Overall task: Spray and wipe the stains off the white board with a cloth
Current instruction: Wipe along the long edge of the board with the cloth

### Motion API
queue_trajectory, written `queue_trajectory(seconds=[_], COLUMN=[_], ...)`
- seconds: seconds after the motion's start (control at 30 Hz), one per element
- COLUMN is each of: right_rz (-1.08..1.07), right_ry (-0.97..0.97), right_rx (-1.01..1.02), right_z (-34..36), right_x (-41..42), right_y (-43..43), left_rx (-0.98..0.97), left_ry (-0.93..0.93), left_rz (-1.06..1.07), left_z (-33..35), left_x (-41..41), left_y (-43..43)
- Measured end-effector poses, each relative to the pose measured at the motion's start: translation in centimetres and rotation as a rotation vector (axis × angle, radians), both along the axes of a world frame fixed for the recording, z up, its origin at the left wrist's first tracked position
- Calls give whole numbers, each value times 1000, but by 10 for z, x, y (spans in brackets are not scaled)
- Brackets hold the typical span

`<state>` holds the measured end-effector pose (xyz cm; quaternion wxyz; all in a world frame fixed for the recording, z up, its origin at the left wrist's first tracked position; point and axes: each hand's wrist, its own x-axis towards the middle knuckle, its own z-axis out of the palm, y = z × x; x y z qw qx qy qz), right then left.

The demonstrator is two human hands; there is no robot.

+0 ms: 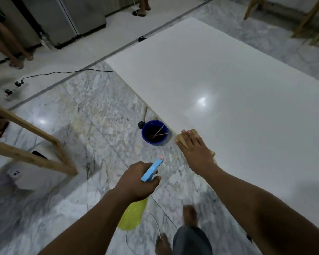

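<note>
A large white board (219,85) lies flat on the marble floor and fills the right half of the view. My right hand (195,150) presses a tan cloth (181,138) flat onto the board's near left edge, fingers straight. My left hand (136,183) grips a spray bottle (152,170) with a blue trigger head, pink nozzle and yellow-green body, held above the floor just left of the board, nozzle pointing toward the board's edge. No stains show clearly on the glossy surface.
A blue bucket (155,133) holding dark liquid and thin sticks stands against the board's left edge, just beyond the cloth. A wooden frame (35,142) stands at left. A power strip and cable (18,83) lie far left. Other people's legs (9,46) are at the back. My bare feet (190,214) are below.
</note>
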<state>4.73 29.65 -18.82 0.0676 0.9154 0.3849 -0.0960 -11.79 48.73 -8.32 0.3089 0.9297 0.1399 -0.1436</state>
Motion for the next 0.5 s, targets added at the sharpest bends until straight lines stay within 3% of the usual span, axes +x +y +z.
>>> queue_trajectory(seconds=[0.5], right_rz=[-102], right_ry=[-61], right_rx=[49], right_z=[1], right_x=[-152], right_y=[-240], left_rx=[-45], left_ry=[-18], left_rz=[-175], left_z=[7], left_x=[-62], left_y=[-197])
